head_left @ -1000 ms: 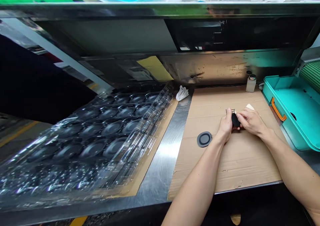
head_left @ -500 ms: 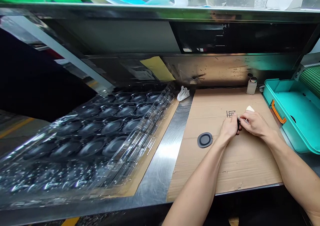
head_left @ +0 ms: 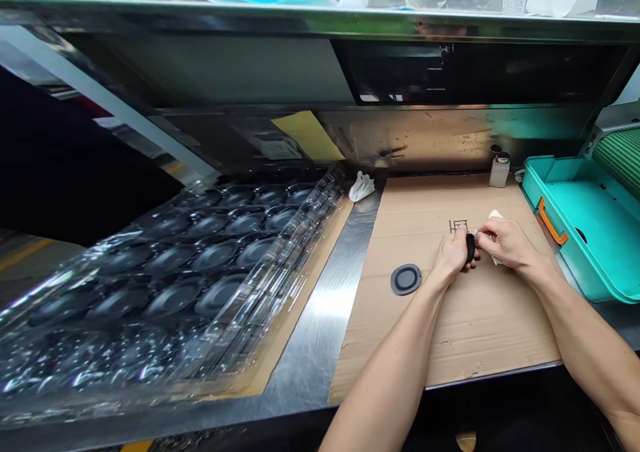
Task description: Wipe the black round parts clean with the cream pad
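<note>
1. The stack of clear blister trays (head_left: 165,285) fills the left half of the frame, its pockets holding dark round parts. It lies well apart from both hands.
2. The cardboard sheet (head_left: 475,319) covers the bench at right of centre and makes a soft surface under the work. A small printed mark sits on it just above the hands.
3. The teal bin (head_left: 585,225), with an orange handle, stands at the right edge of the frame, near the right forearm.
4. The left hand (head_left: 453,255), right of centre, is closed around a small black round part (head_left: 471,247), held on edge, with the fingers wrapped behind it.
5. The right hand (head_left: 503,242) pinches a bit of white cloth (head_left: 495,216) against that part's edge. Judging by the grip, this is wiping. It would go best with the part gripped by its rim, the cloth pressed lightly, and the part turned bit by bit so the whole edge is covered.
6. A second black disc (head_left: 406,279) lies flat on the cardboard, lower left of the hands, touching neither.
7. A small bottle (head_left: 499,169) stands at the cardboard's far edge, and a crumpled white wipe (head_left: 361,187) lies at upper centre.
</note>
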Demonstrator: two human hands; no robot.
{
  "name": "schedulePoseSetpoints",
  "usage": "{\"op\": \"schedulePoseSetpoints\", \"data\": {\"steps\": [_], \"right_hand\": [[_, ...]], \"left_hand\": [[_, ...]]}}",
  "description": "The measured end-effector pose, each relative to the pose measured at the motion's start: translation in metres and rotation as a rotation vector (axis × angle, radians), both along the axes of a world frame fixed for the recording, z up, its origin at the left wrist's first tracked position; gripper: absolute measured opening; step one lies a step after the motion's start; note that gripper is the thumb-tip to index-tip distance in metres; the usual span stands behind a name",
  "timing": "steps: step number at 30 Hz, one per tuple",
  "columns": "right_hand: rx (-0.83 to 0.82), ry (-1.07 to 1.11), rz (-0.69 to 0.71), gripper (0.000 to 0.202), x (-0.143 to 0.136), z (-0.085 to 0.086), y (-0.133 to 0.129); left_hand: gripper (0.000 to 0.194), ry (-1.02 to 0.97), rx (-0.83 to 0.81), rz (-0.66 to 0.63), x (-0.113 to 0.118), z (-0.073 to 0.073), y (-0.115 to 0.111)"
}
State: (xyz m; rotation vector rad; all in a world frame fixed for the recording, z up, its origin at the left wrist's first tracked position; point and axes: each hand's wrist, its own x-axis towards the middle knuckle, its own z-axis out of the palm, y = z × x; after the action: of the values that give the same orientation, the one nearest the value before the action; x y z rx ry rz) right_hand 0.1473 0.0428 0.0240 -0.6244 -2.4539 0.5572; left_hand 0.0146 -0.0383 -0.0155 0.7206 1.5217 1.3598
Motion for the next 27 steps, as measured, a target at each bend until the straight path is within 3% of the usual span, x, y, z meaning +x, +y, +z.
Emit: {"op": "schedulePoseSetpoints", "data": {"steps": [6, 10, 13, 27], "right_hand": [[-0.247, 0.08, -0.107, 0.018, -0.001, -0.006, 0.004], [-0.183, 0.021, -0.044, 0.01, -0.005, -0.008, -0.004], [-0.162, -0.012, -0.015, 0.016, -0.007, -0.008, -0.007], [-0.027, -0.019, -0.073, 0.017, -0.013, -0.018, -0.006]], "left_hand": [[0.056, -0.157, -0.032, 0.016, -0.005, 0.005, 0.002], [0.053, -0.15, -0.015, 0.015, -0.006, 0.005, 0.002], [0.054, -0.124, 0.012, 0.005, -0.005, 0.003, 0.002], [0.059, -0.028, -0.005, -0.01, -0.005, 0.001, 0.004]]}}
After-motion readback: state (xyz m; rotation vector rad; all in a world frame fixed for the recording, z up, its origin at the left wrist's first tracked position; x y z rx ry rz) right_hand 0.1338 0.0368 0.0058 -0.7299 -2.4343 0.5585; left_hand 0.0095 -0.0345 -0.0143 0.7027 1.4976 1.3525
